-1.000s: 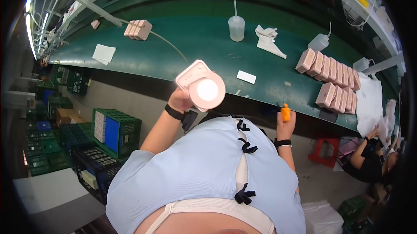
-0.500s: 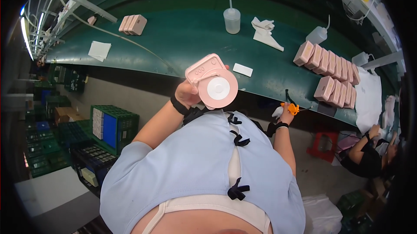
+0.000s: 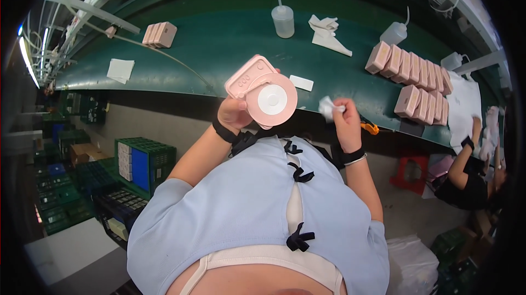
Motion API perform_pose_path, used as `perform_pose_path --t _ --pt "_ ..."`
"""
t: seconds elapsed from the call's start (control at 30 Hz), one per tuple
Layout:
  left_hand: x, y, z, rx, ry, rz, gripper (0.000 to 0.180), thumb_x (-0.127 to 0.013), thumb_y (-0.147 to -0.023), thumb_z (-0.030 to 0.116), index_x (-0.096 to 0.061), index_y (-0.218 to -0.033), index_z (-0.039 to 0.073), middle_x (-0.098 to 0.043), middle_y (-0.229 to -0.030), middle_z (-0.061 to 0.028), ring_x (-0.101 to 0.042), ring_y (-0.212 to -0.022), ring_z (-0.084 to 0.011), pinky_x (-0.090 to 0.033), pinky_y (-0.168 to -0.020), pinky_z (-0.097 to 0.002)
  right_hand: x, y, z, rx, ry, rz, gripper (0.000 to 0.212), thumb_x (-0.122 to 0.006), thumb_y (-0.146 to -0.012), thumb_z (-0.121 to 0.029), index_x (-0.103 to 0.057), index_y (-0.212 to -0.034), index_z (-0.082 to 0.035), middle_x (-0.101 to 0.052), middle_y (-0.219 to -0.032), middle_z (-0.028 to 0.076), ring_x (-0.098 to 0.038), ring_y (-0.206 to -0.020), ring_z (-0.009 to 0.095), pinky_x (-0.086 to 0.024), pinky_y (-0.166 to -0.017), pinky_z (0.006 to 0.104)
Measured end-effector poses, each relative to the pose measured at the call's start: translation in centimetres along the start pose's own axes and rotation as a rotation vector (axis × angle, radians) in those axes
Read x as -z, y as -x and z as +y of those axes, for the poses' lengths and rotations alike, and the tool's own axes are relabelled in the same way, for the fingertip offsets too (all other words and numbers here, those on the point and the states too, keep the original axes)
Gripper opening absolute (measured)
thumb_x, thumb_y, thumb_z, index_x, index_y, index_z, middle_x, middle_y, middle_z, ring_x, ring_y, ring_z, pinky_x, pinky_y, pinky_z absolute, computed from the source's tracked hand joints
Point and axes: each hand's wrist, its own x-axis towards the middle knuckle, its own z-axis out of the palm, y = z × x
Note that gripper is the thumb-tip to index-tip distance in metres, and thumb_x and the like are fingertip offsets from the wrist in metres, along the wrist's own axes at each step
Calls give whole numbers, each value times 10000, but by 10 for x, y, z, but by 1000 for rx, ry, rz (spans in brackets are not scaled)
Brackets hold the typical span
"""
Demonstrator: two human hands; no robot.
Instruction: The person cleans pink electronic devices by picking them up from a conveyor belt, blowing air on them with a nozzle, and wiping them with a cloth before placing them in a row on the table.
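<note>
My left hand (image 3: 232, 114) is closed round a pink device (image 3: 253, 72), held up in front of the bench edge. Its rounded rectangular body has small round marks, and a pink disc with a white centre (image 3: 272, 100) is joined to it. The thumb presses at the side near the disc; the other fingers are mostly hidden behind. My right hand (image 3: 346, 119) pinches a crumpled white cloth (image 3: 327, 108) to the right of the device, apart from it. Just beyond that hand, an orange-handled tool (image 3: 370, 127) hangs at the bench edge.
On the green bench (image 3: 219, 48) are a white card (image 3: 301, 83), a squeeze bottle (image 3: 282, 23), a white cloth piece (image 3: 330, 37) and rows of pink boxy units (image 3: 408, 67). Green crates (image 3: 164, 158) stand at left. A co-worker's arm (image 3: 460, 161) is at far right.
My right hand has risen from beside the orange-handled tool and moved left toward the device, bringing the crumpled cloth with it. My left hand still holds the device.
</note>
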Motion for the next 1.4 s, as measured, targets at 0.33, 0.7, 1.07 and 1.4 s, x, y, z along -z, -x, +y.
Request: perform_pose_path --t 0.33,0.7,1.07,1.4 --pt "-19 -7 5 -107 72 25 956 -772 -657 191 -325 -1482 6 -435 -1472 -211 -472 -1335 -342 -416 -1107 -453 -93 8 -100 948 648 -303 282 -611 -809 102 -681 -1054 -19 -691 -1113 152 -661 -1073 277 -500 -958 368" --pt "-40 -14 21 -375 -260 -103 1097 -852 -611 244 -268 -1512 20 -325 -1540 -202 -348 -1421 -361 -323 -1156 -474 -74 -22 -76 -289 -418 -343 513 -707 -841 -89 -532 -1320 -30 -609 -1286 78 -586 -1169 178 -463 -978 308" --pt "-16 -4 62 -258 -1092 -248 1021 -860 -660 127 -298 -1511 73 -415 -1472 -200 -348 -1417 -353 -278 -1163 -471 -53 -28 -95 237 -240 -380 608 -770 -739 10 -532 -1297 -30 -560 -1351 138 -543 -1243 237 -430 -1046 359" --pt "-48 -14 45 -751 -1558 -101 567 -863 -673 177 -631 -1187 128 -565 -1271 -111 -511 -1250 -328 -340 -1101 -530 -18 0 -87 1015 620 -6 440 -717 -809 14 -554 -1215 -33 -549 -1337 232 -580 -1201 367 -488 -1010 429"
